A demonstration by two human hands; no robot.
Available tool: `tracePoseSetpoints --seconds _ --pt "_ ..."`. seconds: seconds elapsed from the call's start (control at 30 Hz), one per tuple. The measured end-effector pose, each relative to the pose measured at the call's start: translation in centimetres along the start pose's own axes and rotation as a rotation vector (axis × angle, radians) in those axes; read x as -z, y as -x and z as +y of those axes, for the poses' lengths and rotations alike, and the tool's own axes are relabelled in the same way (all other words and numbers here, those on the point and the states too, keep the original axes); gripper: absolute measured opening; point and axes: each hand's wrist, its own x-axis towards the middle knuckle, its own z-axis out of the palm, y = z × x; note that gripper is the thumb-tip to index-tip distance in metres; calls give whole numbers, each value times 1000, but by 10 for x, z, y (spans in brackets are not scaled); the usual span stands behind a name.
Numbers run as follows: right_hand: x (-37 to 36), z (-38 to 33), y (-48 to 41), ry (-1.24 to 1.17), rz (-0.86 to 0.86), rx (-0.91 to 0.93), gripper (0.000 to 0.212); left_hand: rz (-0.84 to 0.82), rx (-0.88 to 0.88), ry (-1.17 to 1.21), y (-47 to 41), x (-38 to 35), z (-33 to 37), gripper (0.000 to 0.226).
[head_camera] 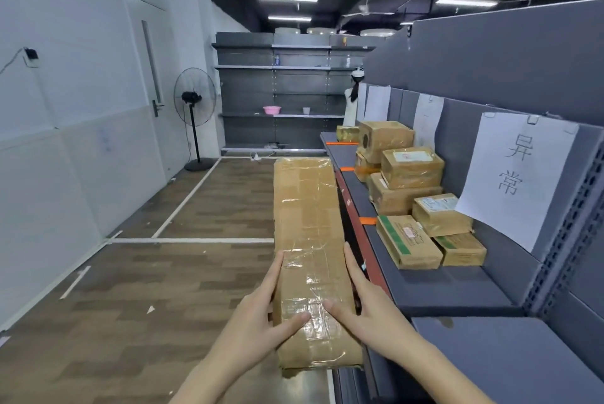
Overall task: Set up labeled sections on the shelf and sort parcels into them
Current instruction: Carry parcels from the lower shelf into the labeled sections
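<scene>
A long taped cardboard parcel is held in the air beside the shelf's front edge, its length pointing away from me. My left hand grips its near left side, thumb on top and fingers along the flank. My right hand grips the near right side the same way. On the grey shelf to the right lie several smaller cardboard parcels. A white paper label with two handwritten characters hangs on the back panel. Orange tape strips mark section lines on the shelf front.
Two more paper labels hang further along the back panel. A standing fan is by the left wall. Grey shelving with a pink basin lines the far wall, where a person stands. White tape lines cross the wooden floor.
</scene>
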Motion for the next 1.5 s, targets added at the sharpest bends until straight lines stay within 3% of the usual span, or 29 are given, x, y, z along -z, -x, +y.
tracePoseSetpoints --seconds 0.6,0.97,1.27,1.5 --pt "-15 41 -386 -30 91 -18 95 -67 -122 56 -343 136 -182 100" --pt "19 127 -569 27 170 -51 91 -108 -137 68 -546 131 -263 96" --pt "113 204 -755 25 282 -69 91 -159 -226 81 -790 112 -299 99" --pt "165 258 -843 95 339 -129 91 -246 -281 151 -918 84 -316 97"
